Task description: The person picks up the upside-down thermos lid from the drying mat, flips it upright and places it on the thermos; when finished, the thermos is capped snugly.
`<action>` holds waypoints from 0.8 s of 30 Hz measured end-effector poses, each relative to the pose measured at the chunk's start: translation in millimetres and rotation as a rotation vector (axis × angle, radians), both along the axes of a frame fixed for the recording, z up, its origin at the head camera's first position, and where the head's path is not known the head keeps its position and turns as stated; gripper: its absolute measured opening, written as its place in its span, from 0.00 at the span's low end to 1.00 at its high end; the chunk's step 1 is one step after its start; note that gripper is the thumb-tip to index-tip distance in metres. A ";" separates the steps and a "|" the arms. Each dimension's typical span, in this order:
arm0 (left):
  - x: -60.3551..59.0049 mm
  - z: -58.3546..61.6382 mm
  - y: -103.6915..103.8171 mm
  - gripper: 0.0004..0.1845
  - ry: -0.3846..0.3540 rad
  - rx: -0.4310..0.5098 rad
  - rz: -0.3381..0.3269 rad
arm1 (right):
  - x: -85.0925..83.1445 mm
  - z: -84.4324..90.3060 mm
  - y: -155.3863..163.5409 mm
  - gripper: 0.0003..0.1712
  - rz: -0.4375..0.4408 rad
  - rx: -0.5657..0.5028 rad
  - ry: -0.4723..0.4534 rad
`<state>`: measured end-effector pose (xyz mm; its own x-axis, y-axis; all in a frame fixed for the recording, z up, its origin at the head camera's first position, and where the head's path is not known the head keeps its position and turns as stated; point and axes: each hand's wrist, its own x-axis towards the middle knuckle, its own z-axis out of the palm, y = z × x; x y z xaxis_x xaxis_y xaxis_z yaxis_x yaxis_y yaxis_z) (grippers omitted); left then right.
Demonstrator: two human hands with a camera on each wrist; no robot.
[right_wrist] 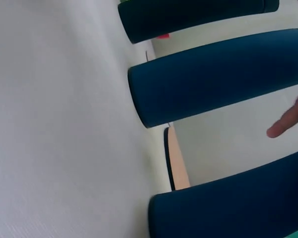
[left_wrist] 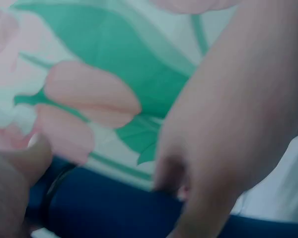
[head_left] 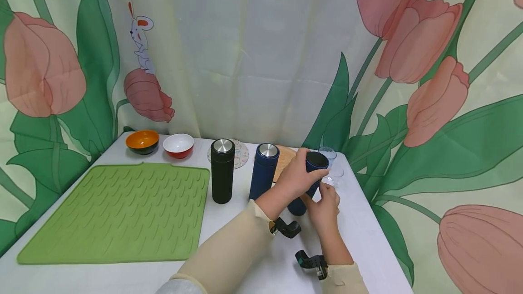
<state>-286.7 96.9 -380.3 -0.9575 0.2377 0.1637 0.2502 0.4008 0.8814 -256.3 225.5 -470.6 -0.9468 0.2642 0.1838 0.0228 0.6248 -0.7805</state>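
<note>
A blue thermos bottle (head_left: 297, 207) with a dark top stands at the right of the table. My left hand (head_left: 296, 173) grips it around its top end, thumb across the near side. Lower down, my right hand (head_left: 324, 205) holds the bottle's body. In the left wrist view, the left hand (left_wrist: 12, 173) is at the lid end, and the right hand (left_wrist: 213, 129) wraps the blue body. To the left stand a second blue thermos (head_left: 263, 171) and a black thermos (head_left: 222, 173), both upright with silver lid tops.
A green drying mat (head_left: 122, 212) covers the table's left side. Behind it sit an orange bowl (head_left: 142, 141) and a white-and-red bowl (head_left: 178, 145). At the back are a round patterned coaster (head_left: 241, 154), a wooden board (head_left: 283, 160), and clear glassware (head_left: 328, 153) beyond my hands.
</note>
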 end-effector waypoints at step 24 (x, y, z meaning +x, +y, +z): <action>-9.9 9.0 -13.5 0.50 -0.028 -0.061 -0.054 | -0.2 15.5 7.9 0.44 0.055 0.070 -0.076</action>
